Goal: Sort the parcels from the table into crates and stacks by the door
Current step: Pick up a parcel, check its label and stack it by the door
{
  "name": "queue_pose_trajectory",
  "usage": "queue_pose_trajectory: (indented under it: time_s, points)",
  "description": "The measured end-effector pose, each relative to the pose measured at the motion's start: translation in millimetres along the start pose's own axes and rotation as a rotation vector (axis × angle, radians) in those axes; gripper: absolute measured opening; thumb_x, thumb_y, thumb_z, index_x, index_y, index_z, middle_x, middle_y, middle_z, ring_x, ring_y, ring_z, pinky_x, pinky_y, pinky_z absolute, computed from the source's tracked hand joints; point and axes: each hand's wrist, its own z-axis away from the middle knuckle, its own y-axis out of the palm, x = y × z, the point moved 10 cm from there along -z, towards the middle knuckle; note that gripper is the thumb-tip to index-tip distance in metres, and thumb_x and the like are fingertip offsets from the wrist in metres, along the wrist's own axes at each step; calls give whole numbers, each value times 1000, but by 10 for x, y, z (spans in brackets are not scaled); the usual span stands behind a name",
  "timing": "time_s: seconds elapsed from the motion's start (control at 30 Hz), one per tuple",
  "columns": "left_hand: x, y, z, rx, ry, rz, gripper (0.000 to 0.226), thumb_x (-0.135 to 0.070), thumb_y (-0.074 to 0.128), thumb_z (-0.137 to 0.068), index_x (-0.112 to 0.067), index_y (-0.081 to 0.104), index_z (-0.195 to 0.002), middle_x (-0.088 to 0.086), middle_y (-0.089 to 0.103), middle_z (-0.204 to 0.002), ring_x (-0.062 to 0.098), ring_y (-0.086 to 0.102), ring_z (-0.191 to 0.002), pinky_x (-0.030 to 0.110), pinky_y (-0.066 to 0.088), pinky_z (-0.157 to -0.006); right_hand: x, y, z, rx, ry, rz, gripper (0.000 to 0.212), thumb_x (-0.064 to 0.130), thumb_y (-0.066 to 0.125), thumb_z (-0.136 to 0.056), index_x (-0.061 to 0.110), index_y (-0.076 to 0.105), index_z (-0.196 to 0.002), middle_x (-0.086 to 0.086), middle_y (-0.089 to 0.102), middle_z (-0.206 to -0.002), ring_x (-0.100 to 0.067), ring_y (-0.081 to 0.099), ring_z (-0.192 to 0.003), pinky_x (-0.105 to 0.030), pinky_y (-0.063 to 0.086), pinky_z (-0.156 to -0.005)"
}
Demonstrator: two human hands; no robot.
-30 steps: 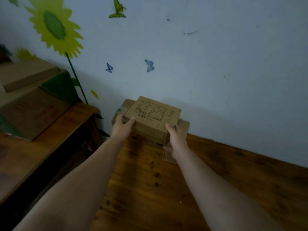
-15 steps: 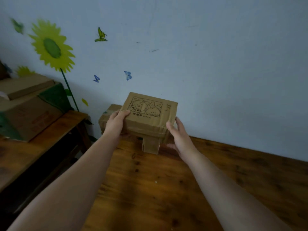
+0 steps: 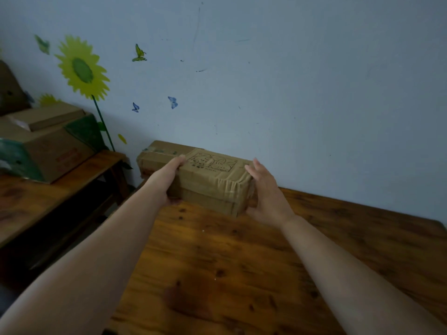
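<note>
- Pale blue wall (image 3: pixel 302 81) with a sunflower sticker (image 3: pixel 82 68) and butterflies is backing the wooden table (image 3: pixel 242 274); a second, lower table (image 3: pixel 60 189) at the left is carrying large cardboard boxes (image 3: pixel 48 151).
- At the table's far edge, against the wall, the left hand (image 3: pixel 169 182) and right hand (image 3: pixel 266 192) are pressing inward on opposite ends of a taped brown parcel (image 3: pixel 212 182) printed with cartoon animals; palms on both ends are probably sharing the weight evenly.
- Another parcel (image 3: pixel 159 153) is lying behind it, touching the wall; whether the gripped one is resting on the table or on a box beneath, I cannot tell.
- No crates, stacks or door are showing, so carrying looks yet to come.
</note>
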Motion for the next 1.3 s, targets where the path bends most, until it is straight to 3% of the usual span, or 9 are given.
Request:
queue_pose_trajectory:
  time_s: [0.13,0.27,0.37,0.5,0.6,0.67,0.97,1.13,1.3]
  points:
    - [-223,-14,147,40,195,-169,86,-82,58,-57,-28,49,-123,-1,47,-125,28,47,-118,51,43,-98,-101,-53,99,-36,128,-162,102,20,83,-65,23,21,-146,1,18,-155,-12,17,-142,-30,20,-114]
    - [-387,116,317,342,450,-269,64,-74,59,-63,-42,53,-118,-7,54,-127,23,45,-124,49,30,-108,-118,-134,62,8,290,-422,95,34,86,-56,54,25,-127,32,39,-126,20,36,-116,-9,32,-93]
    - [-396,122,353,480,502,-326,80,-65,64,-64,-34,42,-135,-3,56,-129,19,51,-120,45,36,-103,-172,-148,-8,65,393,-586,97,36,85,-57,33,32,-137,12,49,-132,-6,46,-123,-29,39,-101]
    - [-442,86,416,491,501,-295,62,-41,80,-58,-31,49,-111,-10,67,-106,2,67,-89,20,51,-70,-134,-112,-48,86,512,-962,75,51,69,-56,26,54,-125,1,66,-118,-19,61,-110,-41,49,-90]
    - [-405,46,347,467,428,-166,62,-34,77,-57,-20,49,-109,7,66,-109,22,70,-88,32,56,-67,-130,70,19,138,603,-1043,56,56,68,-68,30,60,-117,4,71,-108,-16,67,-99,-35,56,-73]
    - [-355,40,299,461,365,-97,56,-32,77,-61,-18,49,-108,11,65,-109,24,70,-84,36,56,-67,-188,193,91,112,703,-1112,51,57,64,-68,29,64,-111,3,72,-105,-16,68,-97,-36,57,-72]
    - [11,335,132,480,252,-42,32,-31,72,-78,-12,54,-98,7,73,-84,22,72,-73,28,54,-53,-419,244,635,-241,944,-1126,37,61,60,-65,38,73,-92,7,73,-102,-17,66,-100,-45,50,-92]
    - [382,993,266,613,200,-84,21,-26,72,-79,-14,55,-81,12,72,-85,26,69,-77,39,56,-67,-664,46,1428,-496,1069,-1112,25,49,53,-88,35,70,-98,6,73,-101,-16,69,-95,-42,52,-87]
    - [850,1836,758,782,151,-158,22,-27,72,-78,-12,57,-82,11,71,-85,23,68,-73,33,54,-61,-813,-438,2450,-744,1185,-1086,21,44,54,-90,32,71,-93,1,74,-98,-20,71,-89,-43,53,-84]
